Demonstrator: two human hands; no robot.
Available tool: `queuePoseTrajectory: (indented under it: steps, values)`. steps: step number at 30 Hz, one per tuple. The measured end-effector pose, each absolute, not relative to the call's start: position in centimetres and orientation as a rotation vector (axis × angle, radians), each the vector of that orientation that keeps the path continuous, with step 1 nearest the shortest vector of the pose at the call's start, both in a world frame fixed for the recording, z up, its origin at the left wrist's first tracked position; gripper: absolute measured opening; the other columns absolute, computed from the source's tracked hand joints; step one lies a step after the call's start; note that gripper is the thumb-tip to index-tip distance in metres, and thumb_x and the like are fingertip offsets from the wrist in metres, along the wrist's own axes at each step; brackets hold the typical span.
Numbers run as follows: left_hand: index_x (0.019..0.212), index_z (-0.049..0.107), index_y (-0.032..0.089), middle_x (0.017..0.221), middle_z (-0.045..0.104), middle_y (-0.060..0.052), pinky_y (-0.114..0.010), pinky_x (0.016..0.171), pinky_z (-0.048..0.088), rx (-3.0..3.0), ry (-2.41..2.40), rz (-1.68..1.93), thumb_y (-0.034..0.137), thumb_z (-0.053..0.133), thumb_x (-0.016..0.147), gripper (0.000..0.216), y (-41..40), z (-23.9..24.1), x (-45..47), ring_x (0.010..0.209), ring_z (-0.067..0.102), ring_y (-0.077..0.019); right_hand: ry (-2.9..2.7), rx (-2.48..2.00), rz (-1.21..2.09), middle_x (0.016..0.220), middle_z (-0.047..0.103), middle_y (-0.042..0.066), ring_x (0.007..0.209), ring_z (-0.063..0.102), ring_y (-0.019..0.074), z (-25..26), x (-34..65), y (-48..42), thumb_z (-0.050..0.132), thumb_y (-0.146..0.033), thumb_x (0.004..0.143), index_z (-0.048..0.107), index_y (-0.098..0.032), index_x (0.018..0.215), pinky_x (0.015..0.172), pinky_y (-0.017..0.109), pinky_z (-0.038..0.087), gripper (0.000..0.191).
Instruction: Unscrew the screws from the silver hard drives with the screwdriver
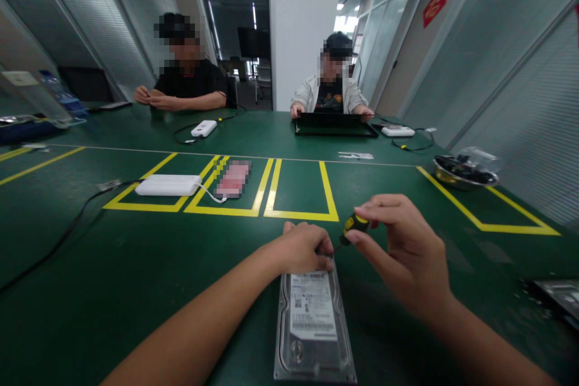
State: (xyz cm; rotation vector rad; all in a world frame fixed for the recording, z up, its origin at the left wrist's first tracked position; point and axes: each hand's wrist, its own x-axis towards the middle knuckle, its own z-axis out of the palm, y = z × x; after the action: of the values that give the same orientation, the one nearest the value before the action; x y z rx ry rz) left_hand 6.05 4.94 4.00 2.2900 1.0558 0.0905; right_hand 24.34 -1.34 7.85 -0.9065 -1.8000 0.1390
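A silver hard drive (312,307) with a white printed label lies on the green table in front of me. My left hand (305,246) is closed over its far end, fingers curled at the far right corner. My right hand (398,244) pinches a short yellow-and-black screwdriver (355,227) between thumb and fingers. The screwdriver is tilted, its thin shaft pointing down and left to that same corner, close by my left fingertips. Whether its tip sits in a screw is hidden.
A white power bank (168,185) and a pink phone (233,179) lie within yellow tape outlines. A metal bowl (465,172) of dark parts stands far right; another drive (558,298) lies at the right edge. Two people sit opposite, one holding a black panel (335,125).
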Motion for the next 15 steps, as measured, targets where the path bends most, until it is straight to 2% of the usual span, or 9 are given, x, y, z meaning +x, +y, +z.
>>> queuePoseTrajectory:
  steps: [2, 5, 7, 11, 15]
  values:
    - [0.096, 0.067, 0.025, 0.098, 0.07, 0.001, -0.036, 0.087, 0.033, 2.29, 1.061, 0.095, 0.037, 0.073, 0.08, 0.021, 4.92, 4.01, 6.07, 0.103, 0.06, -0.0249, -1.809, -0.915, 0.122, 0.103, 0.062, 0.005, 0.094, 0.06, 0.0183, 7.86, 24.37, -1.3, 0.068, -0.015, 0.088, 0.066, -0.024, 0.11, 0.072, 0.033, 0.05, 0.024]
    - [0.095, 0.067, 0.024, 0.097, 0.07, 0.001, -0.036, 0.087, 0.033, 2.287, 1.069, 0.096, 0.037, 0.073, 0.079, 0.021, 4.91, 4.06, 6.09, 0.101, 0.06, -0.0244, -1.864, -0.89, 0.158, 0.112, 0.065, 0.005, 0.104, 0.061, 0.0183, 7.9, 24.39, -1.3, 0.059, -0.012, 0.093, 0.065, -0.023, 0.116, 0.083, 0.034, 0.051, 0.027]
    - [0.094, 0.067, 0.024, 0.096, 0.069, 0.002, -0.036, 0.085, 0.034, 2.287, 1.064, 0.092, 0.038, 0.073, 0.08, 0.021, 4.93, 4.09, 6.1, 0.1, 0.06, -0.0238, -1.864, -0.881, 0.173, 0.116, 0.064, 0.005, 0.109, 0.06, 0.0191, 7.89, 24.39, -1.29, 0.06, -0.012, 0.092, 0.064, -0.023, 0.119, 0.087, 0.035, 0.051, 0.029]
    - [0.095, 0.067, 0.025, 0.096, 0.069, 0.002, -0.036, 0.086, 0.034, 2.284, 1.065, 0.091, 0.038, 0.073, 0.08, 0.021, 4.9, 4.17, 6.12, 0.099, 0.061, -0.0237, -1.836, -0.914, 0.123, 0.111, 0.063, 0.005, 0.102, 0.06, 0.0176, 7.91, 24.38, -1.2, 0.066, -0.015, 0.089, 0.067, -0.023, 0.114, 0.082, 0.032, 0.051, 0.026]
    - [0.094, 0.068, 0.024, 0.095, 0.069, 0.001, -0.038, 0.087, 0.033, 2.278, 1.081, 0.097, 0.037, 0.073, 0.079, 0.021, 4.8, 4.3, 6.14, 0.099, 0.061, -0.0241, -1.88, -0.911, 0.173, 0.119, 0.065, 0.004, 0.11, 0.06, 0.017, 8.01, 24.43, -1.14, 0.054, -0.011, 0.095, 0.063, -0.024, 0.123, 0.092, 0.034, 0.05, 0.032]
